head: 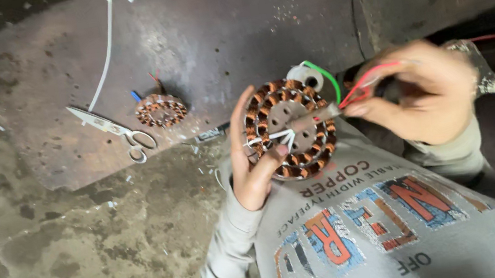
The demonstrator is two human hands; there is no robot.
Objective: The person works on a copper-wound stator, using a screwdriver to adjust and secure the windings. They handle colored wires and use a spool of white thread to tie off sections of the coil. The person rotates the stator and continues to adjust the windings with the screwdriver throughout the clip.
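Note:
My left hand (250,158) grips a round stator wound with copper coils (289,128), thumb across its face, fingers along its left rim. White thread ties cross near its grey centre. My right hand (431,94) pinches red wires (363,82) coming off the stator's right side. A green wire (323,73) arcs over its top beside a white roll of tape (305,76). My grey printed sweatshirt (388,222) fills the lower right.
A second, smaller copper-wound stator (161,110) lies on a dark metal plate (208,41). Scissors (114,130) rest to its left, a white cord (103,56) above them. Rough concrete floor (82,246) spreads at lower left, with a dark pen-like item (211,134).

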